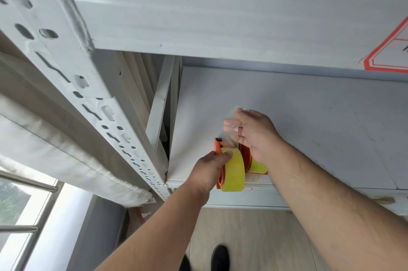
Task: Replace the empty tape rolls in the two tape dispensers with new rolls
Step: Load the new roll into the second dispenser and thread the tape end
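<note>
Left hand (209,169) gripping orange dispenser (219,149) with yellow roll (234,169) at shelf's (309,120) front left corner; right hand (254,131) pinching clear tape end (229,129) above; second roll (258,166) just behind.

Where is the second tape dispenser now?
On the white shelf, right of the held dispenser, the second dispenser sits mostly hidden under the right hand.
</note>
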Demonstrator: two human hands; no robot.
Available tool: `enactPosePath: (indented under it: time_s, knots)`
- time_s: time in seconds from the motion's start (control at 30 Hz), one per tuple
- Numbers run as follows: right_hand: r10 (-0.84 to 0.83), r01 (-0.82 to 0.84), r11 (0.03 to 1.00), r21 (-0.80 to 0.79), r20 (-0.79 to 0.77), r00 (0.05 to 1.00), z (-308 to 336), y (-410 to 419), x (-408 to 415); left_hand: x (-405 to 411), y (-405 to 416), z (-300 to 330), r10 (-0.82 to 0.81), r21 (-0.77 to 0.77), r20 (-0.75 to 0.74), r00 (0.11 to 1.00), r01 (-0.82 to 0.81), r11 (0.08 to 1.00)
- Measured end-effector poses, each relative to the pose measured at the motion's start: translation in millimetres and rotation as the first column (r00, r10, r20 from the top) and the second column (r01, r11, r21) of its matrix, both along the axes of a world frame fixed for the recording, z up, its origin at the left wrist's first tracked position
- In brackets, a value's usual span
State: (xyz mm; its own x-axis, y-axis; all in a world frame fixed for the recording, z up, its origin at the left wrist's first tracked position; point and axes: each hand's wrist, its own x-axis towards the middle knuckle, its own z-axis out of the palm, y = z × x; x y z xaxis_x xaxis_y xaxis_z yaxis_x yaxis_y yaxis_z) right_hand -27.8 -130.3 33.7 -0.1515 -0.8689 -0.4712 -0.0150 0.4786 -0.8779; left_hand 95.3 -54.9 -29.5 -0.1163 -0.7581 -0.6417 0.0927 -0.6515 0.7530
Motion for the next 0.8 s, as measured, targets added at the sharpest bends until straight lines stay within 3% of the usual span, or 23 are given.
enactPosePath:
  time_s: [0.17, 0.27, 0.43, 0.53, 0.63, 0.8]
  knots:
    - [-0.036, 0.038, 0.999, -0.026, 0.065, 0.997, 16, 6, -5, 4, 20, 6, 0.226, -0.075, -0.121, 0.967, -0.236, 0.969]
    - [-0.028, 0.028, 0.996, -0.081, 0.004, 1.000, 25, 12, -10, 16, 34, 18, 0.313, -0.187, -0.096, 0.945, -0.326, 0.927]
    - [-0.041, 0.021, 0.990, -0.140, -0.141, 0.989, 34, 26, -13, 34, 46, 41, 0.330, -0.363, -0.020, 0.944, -0.315, 0.877]
    - [-0.060, 0.056, 0.995, -0.086, -0.051, 0.997, 43, 31, -14, 37, 50, 45, 0.317, -0.417, 0.011, 0.948, -0.284, 0.864]
    - [-0.064, 0.065, 0.998, -0.017, 0.019, 0.998, 51, 35, -13, 39, 55, 55, 0.290, -0.427, -0.074, 0.954, -0.293, 0.855]
    - [-0.071, 0.076, 0.997, -0.030, 0.146, 0.987, 62, 38, -11, 35, 62, 71, 0.254, -0.432, -0.051, 0.966, -0.251, 0.866]
